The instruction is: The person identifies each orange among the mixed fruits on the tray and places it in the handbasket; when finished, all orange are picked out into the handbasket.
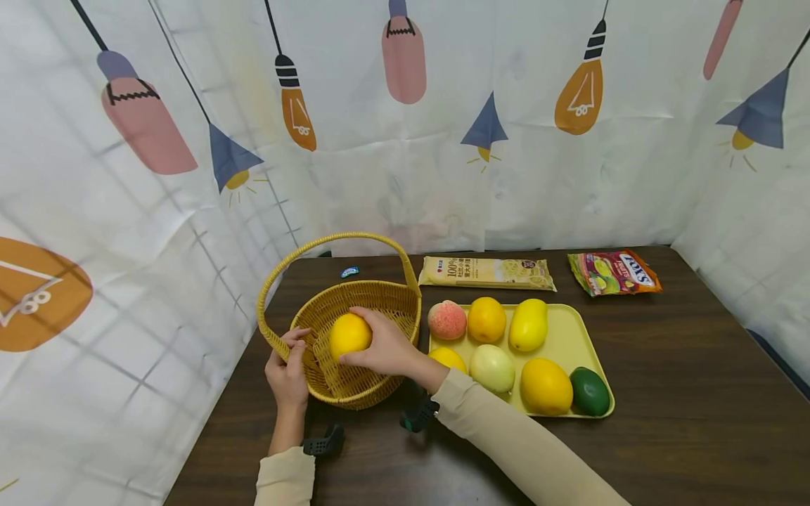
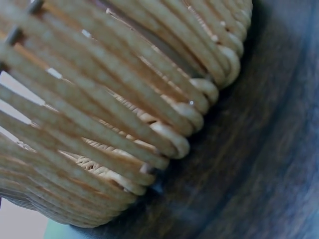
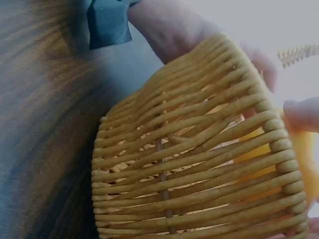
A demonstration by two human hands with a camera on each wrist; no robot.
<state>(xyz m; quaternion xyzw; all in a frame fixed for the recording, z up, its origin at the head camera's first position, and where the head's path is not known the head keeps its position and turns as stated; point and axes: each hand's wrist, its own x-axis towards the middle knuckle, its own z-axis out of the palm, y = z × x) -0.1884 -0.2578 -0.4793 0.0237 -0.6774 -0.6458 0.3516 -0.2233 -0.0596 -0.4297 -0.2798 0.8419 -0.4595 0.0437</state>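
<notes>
Left hand (image 1: 288, 374): gripping the golden wicker basket (image 1: 365, 400)
Right hand (image 1: 387, 346): gripping a round yellow-orange fruit (image 1: 348, 337) inside it
Progress: held fruit not yet being released; seven other fruits (image 1: 492, 368) lying on the pale-yellow rectangular tray (image 1: 565, 334)

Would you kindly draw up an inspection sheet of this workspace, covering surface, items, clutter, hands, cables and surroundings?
Surface: dark wood-grain table, no spills seen.
Items: woven basket, upright; yellow fruit within its opening, contact with the bottom unclear; yellow tray bearing seven other pieces of fruit, one partly hidden.
Clutter: long packet, sweets bag and small blue packet towards the back.
Hands: left hand holds the basket's left side; right hand grips the yellow fruit.
Cables: nothing seen; the lamp cords are printed.
Surroundings: pale cloth with printed lamps, behind and at both sides.
</notes>
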